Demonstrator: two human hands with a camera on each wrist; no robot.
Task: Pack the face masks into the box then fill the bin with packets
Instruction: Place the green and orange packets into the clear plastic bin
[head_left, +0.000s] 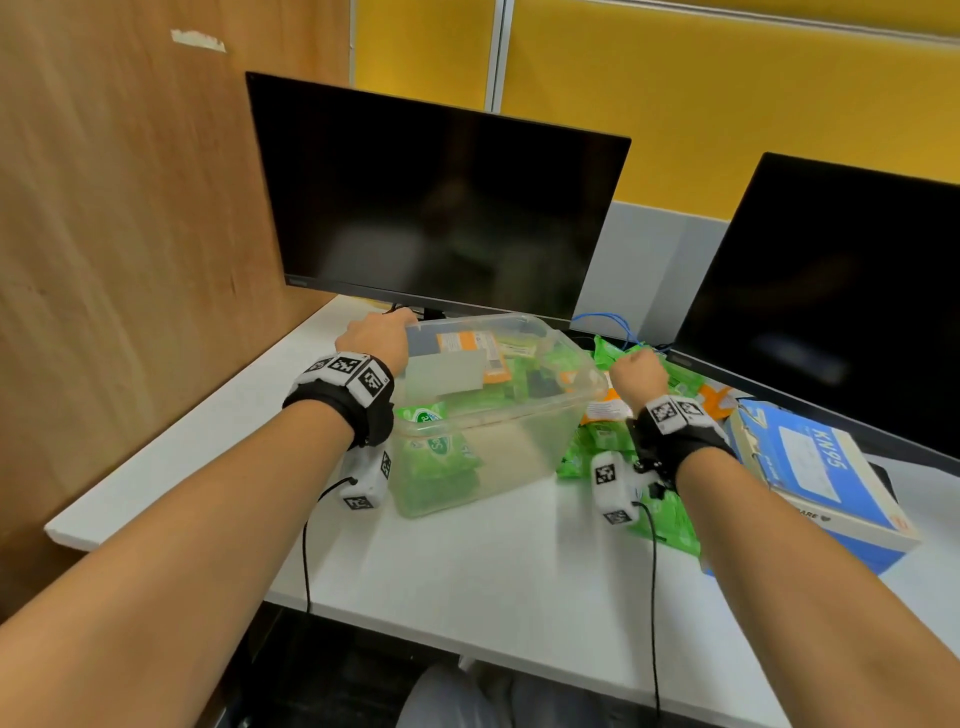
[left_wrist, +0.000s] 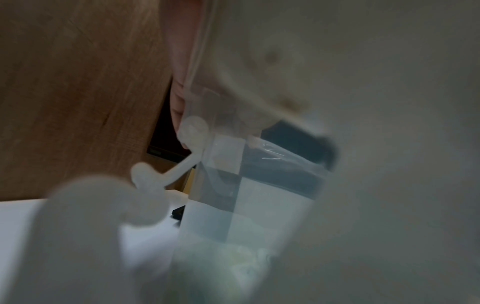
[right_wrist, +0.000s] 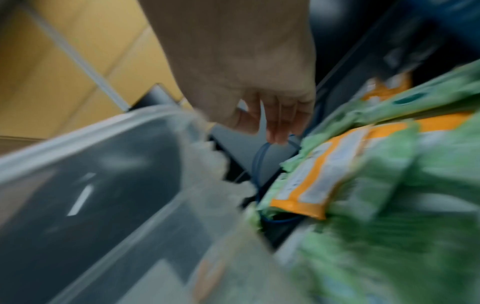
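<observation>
At centre left of the head view, the left hand (head_left: 375, 332) curled over the far left rim of the clear plastic bin (head_left: 524, 415), gripping it. The bin, thin-walled and glossy, sat mid-frame, part filled with green packets (head_left: 441, 457). It looked light but flexible, best held at the stiffer rim. Right of it, the right hand (head_left: 638, 375) hung over loose packets (head_left: 670, 514), fingers loosely curled, holding nothing. Those looked soft, crinkly and slippery, so pinching a sealed edge seemed wise. At lower right lay the blue cardboard mask box (head_left: 815, 478), closed.
</observation>
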